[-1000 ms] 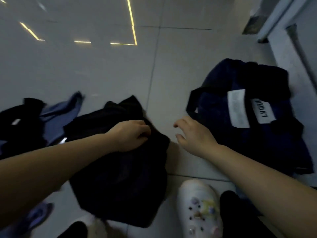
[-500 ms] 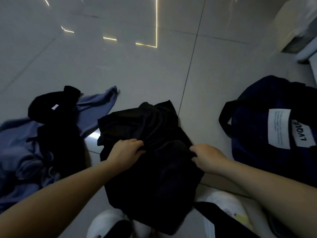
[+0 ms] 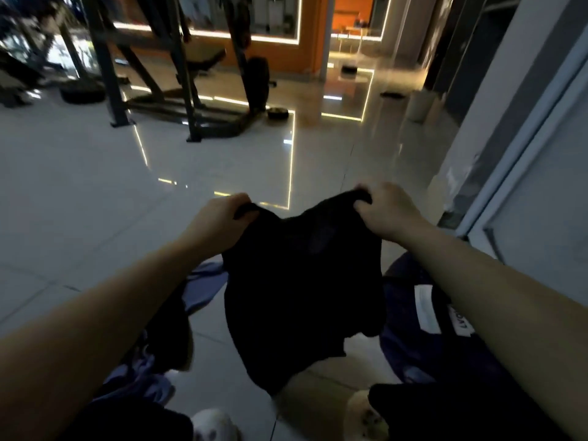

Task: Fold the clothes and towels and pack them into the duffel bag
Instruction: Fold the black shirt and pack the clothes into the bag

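Observation:
A black garment hangs in the air in front of me, held up by its top edge. My left hand grips its upper left corner and my right hand grips the upper right corner. The navy duffel bag with white labels lies on the floor at the lower right, partly hidden by my right forearm. A heap of blue cloth and another black piece lie on the floor at the lower left, behind my left arm.
The glossy tiled floor stretches ahead. Gym equipment with a dark metal frame stands at the back left. A white wall and door frame run along the right. My white clogs show at the bottom edge.
Both hands have lifted the black garment off the floor and now hold it up by its top corners. My view has tilted up from the floor to the room.

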The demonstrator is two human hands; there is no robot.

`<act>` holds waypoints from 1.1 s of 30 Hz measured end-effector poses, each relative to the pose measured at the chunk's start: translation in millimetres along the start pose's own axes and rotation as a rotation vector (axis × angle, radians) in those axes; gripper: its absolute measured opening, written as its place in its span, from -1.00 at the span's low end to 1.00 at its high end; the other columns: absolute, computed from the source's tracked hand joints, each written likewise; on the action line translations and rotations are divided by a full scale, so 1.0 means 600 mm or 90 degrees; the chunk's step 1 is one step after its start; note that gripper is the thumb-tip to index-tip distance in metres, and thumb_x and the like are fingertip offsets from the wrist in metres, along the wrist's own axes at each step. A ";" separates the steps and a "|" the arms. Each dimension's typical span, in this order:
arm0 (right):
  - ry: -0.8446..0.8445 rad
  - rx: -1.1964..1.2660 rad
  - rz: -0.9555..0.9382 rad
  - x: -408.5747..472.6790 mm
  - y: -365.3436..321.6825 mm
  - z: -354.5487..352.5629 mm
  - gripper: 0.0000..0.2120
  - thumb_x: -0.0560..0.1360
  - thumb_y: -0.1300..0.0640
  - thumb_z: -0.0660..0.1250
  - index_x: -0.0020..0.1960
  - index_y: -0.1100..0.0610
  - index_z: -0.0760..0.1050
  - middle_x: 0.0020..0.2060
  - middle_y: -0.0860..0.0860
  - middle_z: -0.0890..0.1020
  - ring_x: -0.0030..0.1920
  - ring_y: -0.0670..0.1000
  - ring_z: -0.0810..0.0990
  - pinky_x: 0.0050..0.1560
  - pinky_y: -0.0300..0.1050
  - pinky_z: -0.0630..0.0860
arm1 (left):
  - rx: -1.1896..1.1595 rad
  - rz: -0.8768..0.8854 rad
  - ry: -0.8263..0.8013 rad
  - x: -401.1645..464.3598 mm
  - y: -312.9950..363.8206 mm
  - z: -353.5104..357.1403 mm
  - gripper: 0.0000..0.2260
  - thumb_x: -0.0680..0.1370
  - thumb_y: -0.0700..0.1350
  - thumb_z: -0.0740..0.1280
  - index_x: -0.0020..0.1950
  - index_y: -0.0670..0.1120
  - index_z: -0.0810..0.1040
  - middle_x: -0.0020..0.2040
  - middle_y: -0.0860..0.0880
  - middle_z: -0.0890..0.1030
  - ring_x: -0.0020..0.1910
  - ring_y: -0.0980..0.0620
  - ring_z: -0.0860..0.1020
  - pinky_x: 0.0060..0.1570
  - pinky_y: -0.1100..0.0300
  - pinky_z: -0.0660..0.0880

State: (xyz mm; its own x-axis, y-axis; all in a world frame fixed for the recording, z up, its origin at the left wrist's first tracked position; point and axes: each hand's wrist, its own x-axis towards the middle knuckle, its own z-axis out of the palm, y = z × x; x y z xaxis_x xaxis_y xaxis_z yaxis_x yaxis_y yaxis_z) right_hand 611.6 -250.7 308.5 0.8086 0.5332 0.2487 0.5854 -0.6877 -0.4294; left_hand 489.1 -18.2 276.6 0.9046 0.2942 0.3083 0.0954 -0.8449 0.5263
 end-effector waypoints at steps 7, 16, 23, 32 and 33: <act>0.228 0.365 0.106 -0.054 -0.062 -0.073 -0.83 0.52 0.24 0.21 0.06 0.24 0.51 -0.05 0.15 0.61 0.01 0.17 0.58 0.05 0.09 0.50 | -0.508 -0.072 0.083 -0.054 0.137 -0.127 -0.95 0.60 -0.10 0.28 -0.02 -0.02 0.52 -0.14 -0.02 0.56 -0.19 0.08 0.57 -0.20 0.22 0.50; 0.169 0.274 0.067 -0.104 -0.058 -0.077 -0.87 0.51 0.25 0.27 0.00 0.07 0.52 -0.14 -0.01 0.57 -0.10 0.00 0.55 -0.16 -0.15 0.47 | -0.358 -0.165 0.102 -0.089 0.146 -0.082 -0.92 0.57 -0.03 0.33 -0.07 -0.03 0.55 -0.08 -0.07 0.61 -0.08 -0.03 0.60 -0.07 0.07 0.55; 0.024 0.185 0.052 -0.135 -0.035 -0.086 -0.86 0.50 0.14 0.37 0.06 0.07 0.56 -0.06 -0.03 0.58 0.00 0.00 0.55 0.00 -0.13 0.47 | -0.391 -0.098 0.016 -0.055 0.215 -0.073 -0.89 0.57 -0.08 0.32 0.01 -0.11 0.56 -0.02 -0.16 0.61 0.01 -0.15 0.60 0.14 -0.14 0.51; -0.030 0.355 0.071 -0.109 -0.039 -0.059 -0.89 0.46 0.09 0.43 -0.07 0.10 0.56 -0.15 0.01 0.64 -0.11 -0.02 0.62 -0.11 -0.13 0.51 | -0.537 -0.145 0.029 -0.028 0.233 -0.024 -0.87 0.52 -0.09 0.39 -0.02 -0.14 0.58 -0.03 -0.20 0.62 -0.01 -0.15 0.62 0.10 -0.14 0.55; 0.000 0.353 0.076 -0.103 -0.042 -0.053 -0.96 0.47 0.15 0.40 -0.14 0.08 0.55 -0.21 -0.01 0.62 -0.17 -0.03 0.60 -0.14 -0.14 0.47 | -0.556 -0.141 0.019 -0.026 0.231 -0.026 -0.88 0.52 -0.11 0.38 -0.02 -0.15 0.57 -0.01 -0.22 0.61 0.00 -0.17 0.62 0.08 -0.10 0.56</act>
State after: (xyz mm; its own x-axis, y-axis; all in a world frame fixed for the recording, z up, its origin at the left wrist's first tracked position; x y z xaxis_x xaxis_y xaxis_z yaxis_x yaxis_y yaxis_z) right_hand 548.8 -282.1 331.7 0.8670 0.4683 0.1704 0.3725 -0.3817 -0.8459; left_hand 481.9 -132.9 357.5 0.8910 0.4313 0.1419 -0.0937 -0.1310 0.9869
